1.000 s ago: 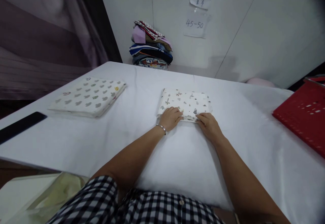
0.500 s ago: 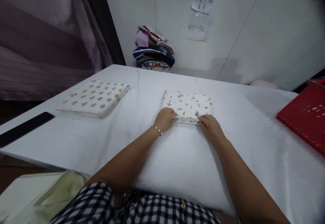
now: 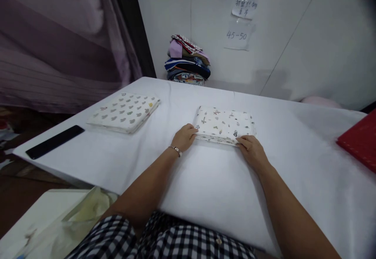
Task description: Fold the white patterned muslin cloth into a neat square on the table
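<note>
A folded white cloth [image 3: 225,124] with small printed figures lies flat in front of me, its layered edge facing my body. My left hand [image 3: 184,137], with a bracelet at the wrist, grips its near left corner. At the near right corner, my right hand [image 3: 251,149] pinches the layers between thumb and fingers. Another folded white cloth [image 3: 125,112], printed with rows of grey shapes, rests on the left part of the table, apart from both hands.
White fabric covers the table [image 3: 147,165]. A long black object [image 3: 55,141] lies near its left edge, a red item [image 3: 360,139] at the right. Behind the far edge rises a stack of folded fabrics [image 3: 188,61]. Paper signs [image 3: 237,35] hang on the wall.
My left hand has slid slightly left, from the front edge to the cloth's near left corner. My right hand keeps its hold. The whole view has shifted, with things appearing farther right.
</note>
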`<state>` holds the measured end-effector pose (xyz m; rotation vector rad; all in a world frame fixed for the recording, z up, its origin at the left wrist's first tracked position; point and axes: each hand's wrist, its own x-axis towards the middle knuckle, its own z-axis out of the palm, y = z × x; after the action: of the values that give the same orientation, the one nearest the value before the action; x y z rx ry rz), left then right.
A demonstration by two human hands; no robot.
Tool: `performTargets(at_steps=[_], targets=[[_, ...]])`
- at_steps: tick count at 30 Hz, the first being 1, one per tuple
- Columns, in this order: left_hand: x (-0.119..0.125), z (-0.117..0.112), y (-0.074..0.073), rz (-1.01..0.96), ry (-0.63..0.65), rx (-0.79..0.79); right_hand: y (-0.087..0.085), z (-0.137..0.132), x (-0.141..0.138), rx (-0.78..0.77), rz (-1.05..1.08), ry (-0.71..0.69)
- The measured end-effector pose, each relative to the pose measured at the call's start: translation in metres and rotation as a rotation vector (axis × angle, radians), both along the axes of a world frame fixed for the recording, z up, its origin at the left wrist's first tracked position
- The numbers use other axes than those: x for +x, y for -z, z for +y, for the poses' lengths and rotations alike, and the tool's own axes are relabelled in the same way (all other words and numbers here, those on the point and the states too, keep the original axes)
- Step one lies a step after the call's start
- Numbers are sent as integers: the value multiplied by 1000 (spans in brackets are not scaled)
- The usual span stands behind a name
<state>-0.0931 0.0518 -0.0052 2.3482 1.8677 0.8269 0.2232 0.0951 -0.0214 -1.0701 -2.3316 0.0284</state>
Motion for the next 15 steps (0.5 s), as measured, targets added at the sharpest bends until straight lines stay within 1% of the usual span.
performTargets(at_steps=[3, 8, 12, 15], targets=[[2, 0, 2, -65, -29, 1, 2, 0, 0, 26, 8, 11], [6, 0, 5, -136, -90, -53, 1, 1, -1, 27, 0, -15], [4, -2, 3, -123, -84, -63, -1, 0, 2, 44, -19, -25], [2, -3, -2, -57, -54, -24, 0, -2, 7, 57, -37, 8]])
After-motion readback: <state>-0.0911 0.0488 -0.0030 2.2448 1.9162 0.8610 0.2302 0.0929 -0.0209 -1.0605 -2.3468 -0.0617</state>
